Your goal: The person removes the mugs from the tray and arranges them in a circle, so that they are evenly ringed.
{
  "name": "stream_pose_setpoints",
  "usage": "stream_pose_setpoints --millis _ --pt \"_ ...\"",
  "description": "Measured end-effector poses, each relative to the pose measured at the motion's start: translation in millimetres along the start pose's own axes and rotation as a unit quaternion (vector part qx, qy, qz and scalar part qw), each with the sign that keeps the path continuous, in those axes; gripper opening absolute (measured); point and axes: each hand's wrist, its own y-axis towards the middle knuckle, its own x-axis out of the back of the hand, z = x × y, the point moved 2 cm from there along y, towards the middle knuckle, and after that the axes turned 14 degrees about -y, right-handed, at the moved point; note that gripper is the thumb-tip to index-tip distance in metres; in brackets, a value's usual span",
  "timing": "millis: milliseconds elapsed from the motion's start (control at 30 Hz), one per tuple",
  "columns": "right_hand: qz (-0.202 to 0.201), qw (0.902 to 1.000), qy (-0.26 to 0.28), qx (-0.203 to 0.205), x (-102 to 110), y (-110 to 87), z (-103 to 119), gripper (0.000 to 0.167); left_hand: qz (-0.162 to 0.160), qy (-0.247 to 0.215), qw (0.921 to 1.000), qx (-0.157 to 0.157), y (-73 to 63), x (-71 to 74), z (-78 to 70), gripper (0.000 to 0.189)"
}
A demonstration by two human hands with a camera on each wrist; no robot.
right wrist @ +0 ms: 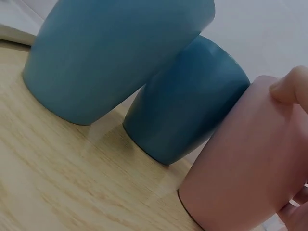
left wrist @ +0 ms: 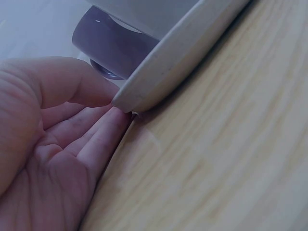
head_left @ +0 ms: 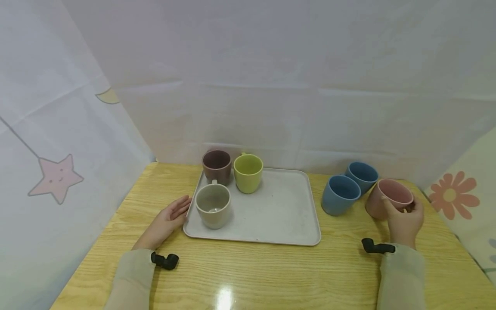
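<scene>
At the right, my right hand (head_left: pixel 404 219) grips a pink mug (head_left: pixel 389 198), thumb on the near side and fingers round the far right side. In the right wrist view, the pink mug (right wrist: pixel 245 159) stands at the table beside two blue mugs. The front blue mug (head_left: pixel 340 196) and the rear blue mug (head_left: pixel 362 175) stand close together. On the left, my left hand (head_left: pixel 166 221) pinches the edge of a pale tray (head_left: pixel 279 211); in the left wrist view its thumb (left wrist: pixel 72 82) meets the tray rim (left wrist: pixel 159 77) from above, fingertips below.
On the tray's left side stand a dark purple mug (head_left: pixel 217 168), a yellow-green mug (head_left: pixel 248 174) and a grey-white mug (head_left: pixel 213 206). The wooden table (head_left: pixel 263 275) extends in front of the tray. A white cloth (head_left: pixel 263 107) hangs behind.
</scene>
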Motion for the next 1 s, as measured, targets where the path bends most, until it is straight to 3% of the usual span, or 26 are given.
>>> stream_pose_setpoints --millis 400,600,733,867,1000 --pt "0.05 0.9985 -0.011 0.02 -0.2 5.0 -1.6 0.085 0.002 0.001 1.0 -0.001 0.0 -0.9 -2.1 0.067" --pt "0.078 0.9951 -0.052 0.03 0.4 7.0 -1.7 0.088 0.001 0.0 1.0 -0.001 -0.6 -1.3 -2.4 0.067" --pt "0.101 0.9914 -0.082 0.012 3.0 6.5 0.5 0.093 -0.002 0.004 1.0 0.001 -0.8 -1.6 -2.3 0.067" --pt "0.092 0.9929 -0.076 0.001 6.3 4.0 10.2 0.094 -0.002 0.006 1.0 0.002 -0.5 -1.7 -2.2 0.067" --pt "0.055 0.9948 -0.076 0.04 10.6 -1.9 26.4 0.087 0.002 0.003 1.0 0.001 -0.7 -1.8 -2.5 0.067"
